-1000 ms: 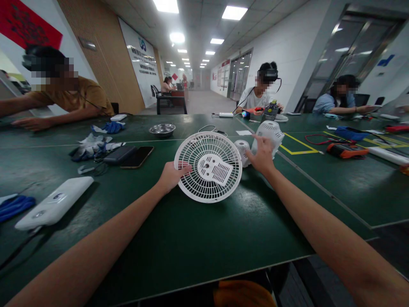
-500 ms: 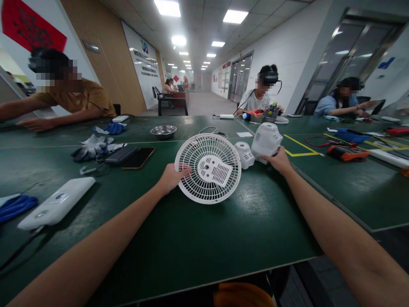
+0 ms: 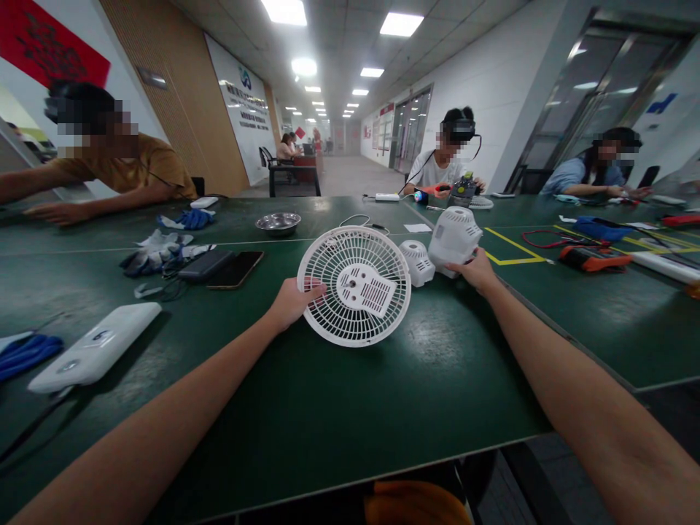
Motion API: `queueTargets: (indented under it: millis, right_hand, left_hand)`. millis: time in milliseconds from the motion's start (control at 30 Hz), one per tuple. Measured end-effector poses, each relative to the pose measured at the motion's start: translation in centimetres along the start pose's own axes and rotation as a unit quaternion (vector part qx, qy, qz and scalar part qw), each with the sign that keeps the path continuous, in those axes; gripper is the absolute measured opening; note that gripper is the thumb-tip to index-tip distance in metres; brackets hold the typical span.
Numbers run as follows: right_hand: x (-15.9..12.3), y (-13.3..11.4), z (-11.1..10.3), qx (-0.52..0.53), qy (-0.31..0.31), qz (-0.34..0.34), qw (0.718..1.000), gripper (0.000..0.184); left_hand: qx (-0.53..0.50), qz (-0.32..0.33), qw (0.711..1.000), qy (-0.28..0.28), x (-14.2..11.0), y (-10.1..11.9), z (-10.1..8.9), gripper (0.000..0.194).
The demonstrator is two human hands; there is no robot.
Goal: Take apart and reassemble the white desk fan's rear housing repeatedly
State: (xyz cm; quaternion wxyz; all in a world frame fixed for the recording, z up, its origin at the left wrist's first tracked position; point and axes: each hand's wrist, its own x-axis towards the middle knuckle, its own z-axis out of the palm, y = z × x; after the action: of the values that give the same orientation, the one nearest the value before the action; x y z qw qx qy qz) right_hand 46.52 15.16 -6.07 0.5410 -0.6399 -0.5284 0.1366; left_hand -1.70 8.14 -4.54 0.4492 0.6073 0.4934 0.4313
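Note:
A round white fan grille (image 3: 364, 332) with a slotted hub stands tilted above the green table (image 3: 350, 430), its face towards me. My left hand (image 3: 292, 302) is closed on its left rim, thumb over the bars. To the right, my right hand (image 3: 477, 274) grips the lower right side of a white plastic fan housing (image 3: 455, 232); some of its fingers are hidden behind the part. Between the grille and that housing sits a smaller white vented cover (image 3: 418, 262), which neither hand touches.
On the left lie a white power bank (image 3: 98, 346), a phone (image 3: 236, 270), a dark case (image 3: 205, 265) and work gloves (image 3: 156, 251). A metal bowl (image 3: 278, 224) stands farther back. An orange multimeter (image 3: 593, 258) is at right. Several people sit around the table.
My right hand has moved from the upper left of the white housing down to its lower right side and taken hold there. My left hand keeps the grille almost still.

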Motion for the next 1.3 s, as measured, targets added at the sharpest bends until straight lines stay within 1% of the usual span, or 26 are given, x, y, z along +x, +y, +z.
queueTargets:
  millis: [100, 233, 333, 400, 500, 600, 700, 767, 833, 933, 1000, 1100, 1167, 1300]
  right_hand:
    - [-0.3, -0.2, 0.1, -0.010, 0.014, 0.006, 1.000, 0.086]
    - [-0.7, -0.6, 0.1, -0.056, 0.027, 0.016, 0.998, 0.079]
    - [-0.9, -1.3, 0.1, -0.111, 0.066, 0.027, 0.991, 0.078]
    - [-1.0, -2.2, 0.3, -0.129, 0.109, 0.026, 0.985, 0.080]
    - [-1.5, -4.3, 0.9, -0.101, 0.174, 0.007, 0.980, 0.082]
    - [-2.4, -6.7, 1.7, -0.065, 0.201, -0.036, 0.977, 0.081]
    - [-3.6, -8.5, 2.8, -0.043, 0.178, -0.074, 0.980, 0.078]
    - [-4.3, -8.9, 3.7, -0.043, 0.155, -0.085, 0.983, 0.075]
    - [-4.9, -8.9, 4.5, -0.056, 0.124, -0.084, 0.987, 0.074]
    - [-5.6, -8.5, 5.6, -0.083, 0.062, -0.080, 0.991, 0.073]
    - [-5.8, -8.3, 5.9, -0.097, 0.041, -0.079, 0.991, 0.073]
    - [-5.9, -8.2, 5.9, -0.098, 0.050, -0.085, 0.990, 0.073]
    - [-5.6, -8.2, 5.6, -0.097, 0.064, -0.090, 0.989, 0.074]
    - [-4.3, -7.5, 3.7, -0.110, 0.103, -0.081, 0.985, 0.074]
  left_hand:
    - [-0.002, -0.011, 1.000, 0.004, -0.2, 0.3, 0.1, 0.026]
    - [-0.005, -0.008, 1.000, -0.008, -0.2, 0.4, 0.1, 0.026]
    - [-0.006, -0.005, 1.000, -0.010, -0.1, 0.2, 0.0, 0.027]
    - [-0.008, -0.001, 1.000, -0.012, 0.0, 0.0, -0.1, 0.027]
    - [-0.009, 0.008, 1.000, -0.017, 0.1, -0.1, -0.2, 0.028]
    - [-0.003, 0.011, 1.000, -0.015, 0.2, -0.2, -0.2, 0.029]
    - [0.001, 0.020, 1.000, -0.016, 0.1, -0.2, -0.2, 0.029]
    - [0.003, 0.024, 1.000, -0.013, 0.1, -0.2, -0.1, 0.030]
    - [0.001, 0.026, 1.000, -0.008, 0.0, -0.1, -0.1, 0.030]
    - [-0.006, 0.024, 1.000, -0.005, 0.0, 0.0, 0.0, 0.030]
    - [-0.006, 0.023, 1.000, -0.012, 0.0, 0.0, -0.1, 0.029]
    - [-0.001, 0.025, 0.999, -0.021, -0.1, 0.1, -0.2, 0.028]
    - [0.001, 0.023, 0.999, -0.024, -0.1, 0.2, -0.3, 0.028]
    - [-0.001, 0.016, 0.999, -0.029, -0.1, 0.2, -0.3, 0.027]
